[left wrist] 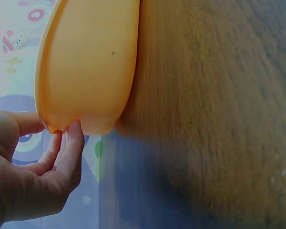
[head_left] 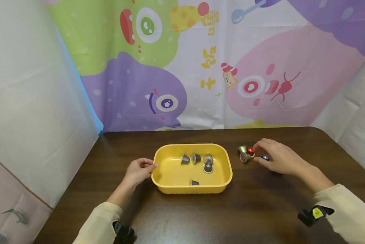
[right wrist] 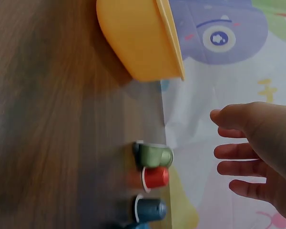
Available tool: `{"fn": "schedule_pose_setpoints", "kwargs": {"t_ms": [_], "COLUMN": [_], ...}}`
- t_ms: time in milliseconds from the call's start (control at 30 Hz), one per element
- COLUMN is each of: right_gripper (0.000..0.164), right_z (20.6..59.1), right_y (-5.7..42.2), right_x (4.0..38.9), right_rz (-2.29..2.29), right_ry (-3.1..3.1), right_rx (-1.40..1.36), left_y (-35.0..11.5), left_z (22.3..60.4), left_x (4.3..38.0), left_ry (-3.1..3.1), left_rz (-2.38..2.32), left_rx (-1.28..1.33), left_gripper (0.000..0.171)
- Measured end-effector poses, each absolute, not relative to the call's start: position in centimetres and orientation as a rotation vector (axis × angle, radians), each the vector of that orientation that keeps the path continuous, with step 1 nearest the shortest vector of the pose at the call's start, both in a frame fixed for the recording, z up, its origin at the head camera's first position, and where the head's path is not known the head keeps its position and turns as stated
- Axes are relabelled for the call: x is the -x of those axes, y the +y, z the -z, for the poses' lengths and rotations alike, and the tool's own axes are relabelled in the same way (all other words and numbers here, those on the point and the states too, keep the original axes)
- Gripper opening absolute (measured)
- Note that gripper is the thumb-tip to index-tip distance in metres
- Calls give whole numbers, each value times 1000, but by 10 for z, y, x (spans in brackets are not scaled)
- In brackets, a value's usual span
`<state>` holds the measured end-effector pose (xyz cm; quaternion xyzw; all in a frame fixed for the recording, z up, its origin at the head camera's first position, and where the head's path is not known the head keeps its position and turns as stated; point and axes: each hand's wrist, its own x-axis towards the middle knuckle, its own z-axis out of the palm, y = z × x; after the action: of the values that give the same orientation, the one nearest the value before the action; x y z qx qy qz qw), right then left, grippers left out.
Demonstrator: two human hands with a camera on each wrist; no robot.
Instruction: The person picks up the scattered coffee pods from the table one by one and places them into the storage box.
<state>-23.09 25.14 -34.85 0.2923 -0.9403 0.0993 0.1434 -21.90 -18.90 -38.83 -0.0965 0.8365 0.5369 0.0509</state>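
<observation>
The left hand [head_left: 139,171] pinched the rim of a smooth, round-cornered yellow tray [head_left: 188,189] at its left end; the right hand [head_left: 281,157], fingers loosely apart and empty, hung near a shiny red capsule [right wrist: 157,177]. Five metallic capsules [head_left: 185,159] lay in the tray, one half hidden by its near wall. To its right on the wood-grained brown counter [head_left: 246,210], green capsules [head_left: 245,157] sat just beside the red one, a blue capsule [right wrist: 150,209] near, before a creased cartoon cloth [head_left: 207,112]

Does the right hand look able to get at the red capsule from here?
Probably yes: the right hand hovers near the red capsule with fingers apart, seemingly empty, and nothing visible blocks its side. Other capsules crowd close, so they might get nudged.
</observation>
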Motion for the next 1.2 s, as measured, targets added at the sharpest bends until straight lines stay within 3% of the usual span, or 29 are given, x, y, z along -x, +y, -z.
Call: {"fn": "schedule_pose_setpoints", "kwargs": {"t_ms": [1200], "right_gripper": [26], "right_z": [374], "right_y": [301], "right_x": [229], "right_rz": [-245], "right_ry": [-2783], "right_rx": [-696], "left_y": [-189], "left_z": [390], "left_x": [221], "left_ry": [2543], "left_rz": [-1636], "left_rx": [297], "left_gripper": [29]}}
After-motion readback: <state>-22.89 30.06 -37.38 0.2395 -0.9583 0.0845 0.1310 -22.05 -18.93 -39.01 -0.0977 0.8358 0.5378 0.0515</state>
